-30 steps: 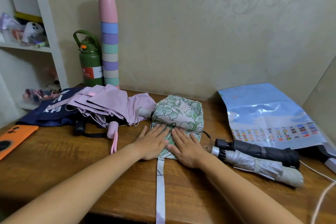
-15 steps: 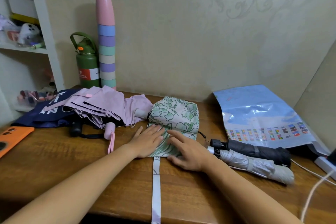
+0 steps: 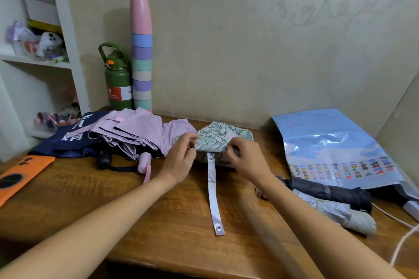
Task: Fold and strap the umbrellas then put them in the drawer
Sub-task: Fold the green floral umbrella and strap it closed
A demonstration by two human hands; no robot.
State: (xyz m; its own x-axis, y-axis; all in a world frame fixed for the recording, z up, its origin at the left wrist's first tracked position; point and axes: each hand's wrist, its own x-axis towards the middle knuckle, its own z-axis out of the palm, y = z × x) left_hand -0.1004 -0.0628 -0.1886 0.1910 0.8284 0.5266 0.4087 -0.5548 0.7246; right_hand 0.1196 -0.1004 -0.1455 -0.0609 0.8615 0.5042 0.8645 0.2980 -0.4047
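Honestly, this looks about halfway at best. Two umbrellas, a dark one [image 3: 326, 191] and a grey one [image 3: 340, 213], lie rolled up tight at about 4 o'clock on the table [image 3: 113, 210], so I'd call those folded; can't see whether they're strapped. The green leaf-print umbrella [image 3: 223, 136] sits dead centre, toward 12 o'clock from the person. The left hand [image 3: 181, 157] and right hand [image 3: 244, 158] both have their fingers curled, pinching its near fabric edge and bunching it up. Its strap [image 3: 213, 190] lies loose, trailing back toward 6 o'clock, snap unfastened. The pink umbrella [image 3: 140, 133] at 10 o'clock is a floppy heap, untouched. No drawer in view, so nothing looks stowed yet.
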